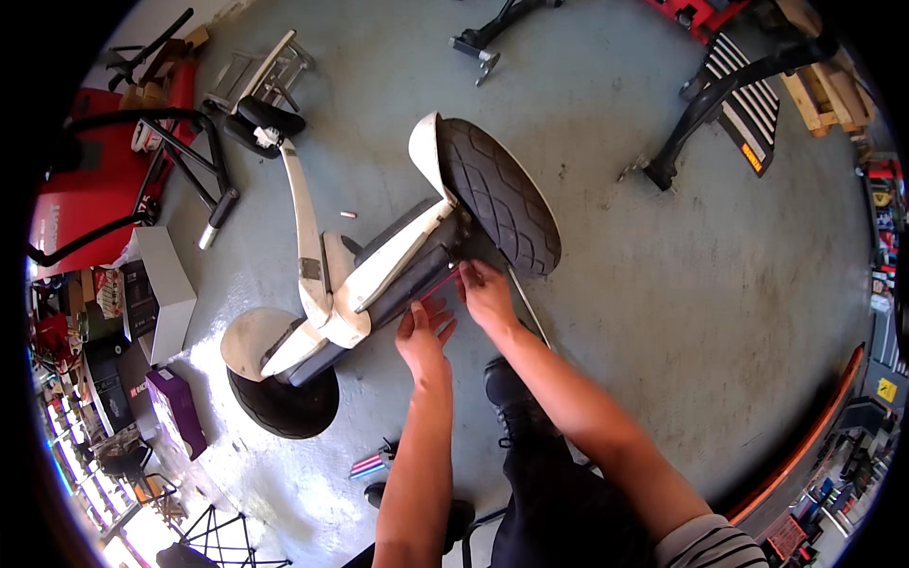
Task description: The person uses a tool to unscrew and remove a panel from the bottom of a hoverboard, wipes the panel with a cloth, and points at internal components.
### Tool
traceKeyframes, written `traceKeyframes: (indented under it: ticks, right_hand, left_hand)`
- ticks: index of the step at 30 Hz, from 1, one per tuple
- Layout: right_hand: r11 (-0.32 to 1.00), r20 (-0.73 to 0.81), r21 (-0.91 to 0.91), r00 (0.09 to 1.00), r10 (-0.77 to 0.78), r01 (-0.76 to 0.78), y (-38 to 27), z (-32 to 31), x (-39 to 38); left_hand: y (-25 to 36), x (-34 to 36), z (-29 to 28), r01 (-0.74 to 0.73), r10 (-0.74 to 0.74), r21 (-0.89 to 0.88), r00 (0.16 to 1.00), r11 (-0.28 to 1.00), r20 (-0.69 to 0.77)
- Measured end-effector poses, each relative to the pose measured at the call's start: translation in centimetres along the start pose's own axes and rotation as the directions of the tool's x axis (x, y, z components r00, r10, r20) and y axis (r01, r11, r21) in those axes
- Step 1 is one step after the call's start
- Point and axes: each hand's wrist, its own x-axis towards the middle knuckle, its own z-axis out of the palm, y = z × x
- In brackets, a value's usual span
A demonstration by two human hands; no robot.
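A white two-wheeled self-balancing scooter (396, 254) lies tipped on the floor in front of me, one tyre (502, 194) at upper right and the other (294, 402) at lower left. Its curved white steering stem (301, 218) rises to a black padded end. Beside the dark underside, my right hand (486, 295) is closed, fingertips pinching one end of a thin red rod (438, 285). The rod's other end meets the thumb and index fingertips of my left hand (422, 339), whose remaining fingers are loosely spread. Fingers hide both rod ends.
A small pinkish piece (348, 215) lies beyond the scooter. Pink and blue hand tools (367, 466) rest near my foot. Boxes, including a purple one (176, 412), stand at left. Black metal frames (696, 128) occupy the far right; an orange-edged panel (805, 440) is at lower right.
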Motion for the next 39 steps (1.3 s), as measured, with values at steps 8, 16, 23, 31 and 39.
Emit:
traceKeyframes:
  ticks: [8, 16, 23, 31, 39]
  right_hand:
    - [0.352, 0.157, -0.765, 0.687, -0.710, 0.539, -0.4, -0.6, -0.5]
    - [0.921, 0.093, -0.325, 0.977, -0.194, 0.214, 0.2, -1.1, -0.1]
    - [0.816, 0.123, -0.483, 0.947, -0.297, 0.319, -0.1, -1.0, -0.7]
    - [0.992, 0.112, -0.109, 0.992, -0.058, 0.070, 1.3, -5.2, -5.4]
    - [0.995, 0.154, -0.021, 0.983, 0.100, -0.098, -0.8, -10.5, -6.9]
  left_hand:
    - [-1.1, 5.7, -0.5, 0.370, -0.358, -0.068, 0.923, 0.927, 0.144]
    - [-2.5, 4.7, -0.1, 0.367, -0.350, -0.423, 0.929, 0.828, 0.122]
    - [-2.1, 3.8, -1.4, 0.353, -0.278, -0.453, 0.934, 0.818, 0.227]
    - [-2.3, 2.2, -1.0, 0.263, -0.211, -0.184, 0.942, 0.947, 0.261]
    - [-1.5, 2.2, 4.7, 0.040, -0.087, 0.116, 0.897, 0.992, 0.433]
